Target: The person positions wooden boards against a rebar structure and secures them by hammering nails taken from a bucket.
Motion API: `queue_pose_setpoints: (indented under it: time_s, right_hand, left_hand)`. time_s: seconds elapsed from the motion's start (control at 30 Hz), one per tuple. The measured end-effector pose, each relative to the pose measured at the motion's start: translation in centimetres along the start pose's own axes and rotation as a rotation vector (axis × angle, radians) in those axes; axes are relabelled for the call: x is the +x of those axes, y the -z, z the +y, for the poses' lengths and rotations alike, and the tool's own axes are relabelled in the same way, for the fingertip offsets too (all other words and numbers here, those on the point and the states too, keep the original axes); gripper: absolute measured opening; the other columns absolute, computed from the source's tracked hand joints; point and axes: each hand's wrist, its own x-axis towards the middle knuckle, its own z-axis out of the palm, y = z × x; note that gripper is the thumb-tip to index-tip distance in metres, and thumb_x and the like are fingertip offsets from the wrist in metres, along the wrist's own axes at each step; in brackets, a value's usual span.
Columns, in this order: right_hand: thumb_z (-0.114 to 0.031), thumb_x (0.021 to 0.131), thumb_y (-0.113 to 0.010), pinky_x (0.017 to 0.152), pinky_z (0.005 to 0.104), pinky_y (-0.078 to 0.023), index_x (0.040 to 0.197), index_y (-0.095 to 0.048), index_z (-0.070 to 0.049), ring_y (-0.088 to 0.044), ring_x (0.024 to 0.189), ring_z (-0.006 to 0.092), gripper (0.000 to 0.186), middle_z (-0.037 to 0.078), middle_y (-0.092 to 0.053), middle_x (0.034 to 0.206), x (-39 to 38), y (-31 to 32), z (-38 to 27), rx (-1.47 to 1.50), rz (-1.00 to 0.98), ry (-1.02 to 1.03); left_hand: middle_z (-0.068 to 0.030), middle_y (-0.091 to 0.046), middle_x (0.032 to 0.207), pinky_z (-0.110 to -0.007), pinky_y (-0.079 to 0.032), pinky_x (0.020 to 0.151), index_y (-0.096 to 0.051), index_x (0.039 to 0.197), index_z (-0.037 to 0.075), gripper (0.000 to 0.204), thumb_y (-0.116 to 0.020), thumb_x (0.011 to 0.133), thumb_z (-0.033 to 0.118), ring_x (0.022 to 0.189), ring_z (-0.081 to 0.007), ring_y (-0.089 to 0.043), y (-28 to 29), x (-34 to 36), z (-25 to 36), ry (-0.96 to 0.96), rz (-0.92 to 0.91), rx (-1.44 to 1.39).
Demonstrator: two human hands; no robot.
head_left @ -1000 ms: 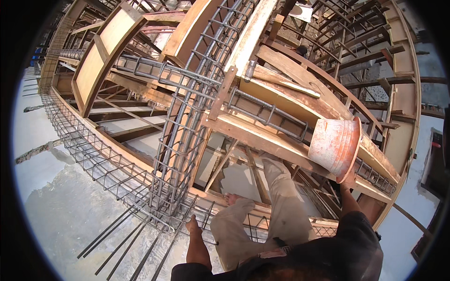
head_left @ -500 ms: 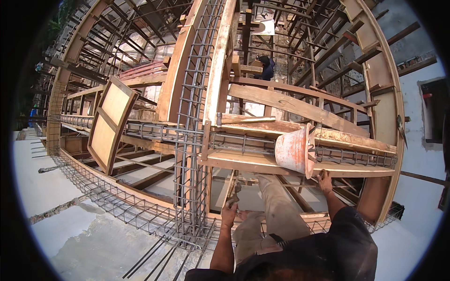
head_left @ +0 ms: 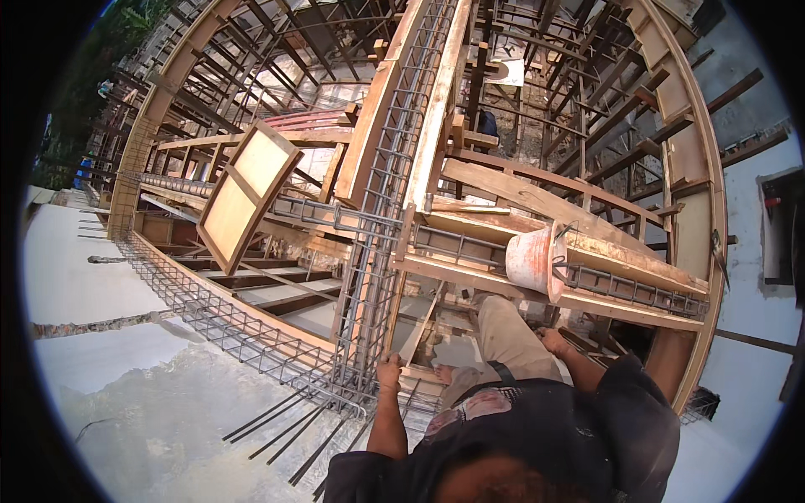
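My left hand (head_left: 389, 373) is closed at the lower end of an upright formwork board (head_left: 392, 323), beside the steel rebar cage (head_left: 369, 293). Its fingers curl over the board's edge. My right hand (head_left: 553, 341) is low beside my bent trouser leg (head_left: 513, 331), apart from the plank above; its fingers are small and partly hidden. Above that hand, a worn white-and-orange bucket (head_left: 533, 261) lies tilted on its side, on a wooden beam form (head_left: 470, 272) with rebar inside. My bare foot (head_left: 444, 374) is among the timbers below.
A framed plywood panel (head_left: 250, 197) leans across the beams at left. Loose rebar ends (head_left: 293, 436) stick out over the concrete slab (head_left: 176, 411). Deep gaps with timber props (head_left: 537, 109) lie beyond, where a person in dark clothing (head_left: 488, 124) is partly hidden. A white wall (head_left: 746, 310) stands at right.
The view has shifted, and my body leans further forward. My right hand has left the plank edge by the bucket and moved down beside my leg. My left hand has moved left to the upright board.
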Motion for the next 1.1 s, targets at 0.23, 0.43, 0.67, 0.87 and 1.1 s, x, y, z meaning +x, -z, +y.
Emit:
queue_pose_setpoints:
  time_s: [0.23, 0.43, 0.67, 0.87, 1.1]
  right_hand:
    - [-0.031, 0.093, -0.061, 0.081, 0.0397, -0.053, 0.104, -0.068, -0.002, -0.069, 0.084, 0.0316, 0.032, 0.018, -0.072, 0.097, 0.4, 3.3, -2.0, -0.074, 0.252, 0.196]
    - [-0.037, 0.096, -0.058, 0.064, 0.0358, -0.054, 0.105, -0.064, -0.004, -0.068, 0.072, 0.0264, 0.034, 0.013, -0.071, 0.094, -0.8, 5.8, -5.1, 0.578, 0.595, 0.073]
    - [-0.051, 0.099, -0.054, 0.065, 0.0487, -0.063, 0.136, -0.046, -0.007, -0.069, 0.087, 0.0404, 0.058, 0.026, -0.058, 0.119, 7.3, 6.5, 0.6, 1.534, 0.488, -0.393]
    - [-0.032, 0.101, -0.056, 0.087, 0.0610, -0.059, 0.143, -0.037, 0.000, -0.056, 0.112, 0.0567, 0.056, 0.029, -0.044, 0.141, 9.5, 2.4, -7.1, 2.248, 0.455, -0.274]
    - [0.003, 0.086, -0.060, 0.097, 0.0656, -0.053, 0.130, -0.043, 0.007, -0.052, 0.121, 0.0495, 0.047, 0.027, -0.053, 0.128, 9.1, 3.1, -6.1, 2.316, 0.394, -0.008]
  left_hand:
    - [-0.0022, -0.059, 0.080, -0.022, -0.038, 0.047, -0.059, 0.093, 0.007, 0.010, -0.059, 0.091, 0.018, 0.064, -0.0110, -0.059, 1.6, -2.0, -3.1, 0.017, -0.048, -0.200]
    - [0.0000, -0.057, 0.071, -0.022, -0.036, 0.042, -0.057, 0.086, 0.012, 0.008, -0.060, 0.090, 0.018, 0.056, -0.0100, -0.056, 3.4, -2.7, -8.7, 0.155, -0.095, -0.192]
    - [0.0015, -0.058, 0.070, -0.022, -0.035, 0.040, -0.061, 0.087, 0.010, 0.012, -0.061, 0.090, 0.021, 0.054, -0.0091, -0.057, 1.3, -2.5, -7.1, 0.187, -0.157, -0.042]
    - [-0.0031, -0.064, 0.083, -0.025, -0.045, 0.055, -0.062, 0.097, 0.006, 0.019, -0.062, 0.091, 0.024, 0.073, -0.0140, -0.065, 2.4, -1.7, -0.1, 0.024, -0.069, -0.021]
    - [-0.0037, -0.066, 0.089, -0.028, -0.048, 0.066, -0.061, 0.110, 0.006, 0.027, -0.064, 0.089, 0.024, 0.082, -0.0145, -0.066, -1.1, -1.2, 3.3, -0.020, -0.086, 0.057]
